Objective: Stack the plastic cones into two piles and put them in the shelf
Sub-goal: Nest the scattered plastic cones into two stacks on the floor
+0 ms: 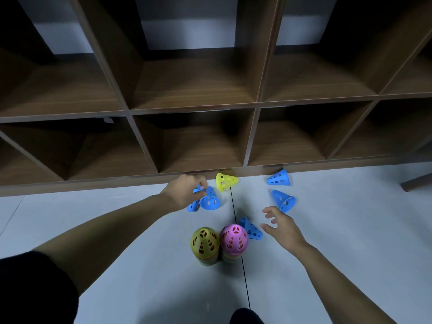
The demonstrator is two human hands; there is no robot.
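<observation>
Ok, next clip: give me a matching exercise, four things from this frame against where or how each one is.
Things:
1. yellow cone
2. pink-topped pile
3. left hand
4. right hand

States:
A. open, fingers spread above the floor
B. standing upright beside the yellow-topped pile
C. lying on its side by the shelf base
D. gripping blue cones

Pairs: 1-C, 2-B, 3-D, 4-A

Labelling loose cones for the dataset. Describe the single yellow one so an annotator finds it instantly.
Start at the wooden shelf and drop to its bottom edge where it meets the grey floor. Just below the middle compartment lies the yellow cone, tipped on its side, right of the left hand. It is the only loose cone that is not blue.
</observation>
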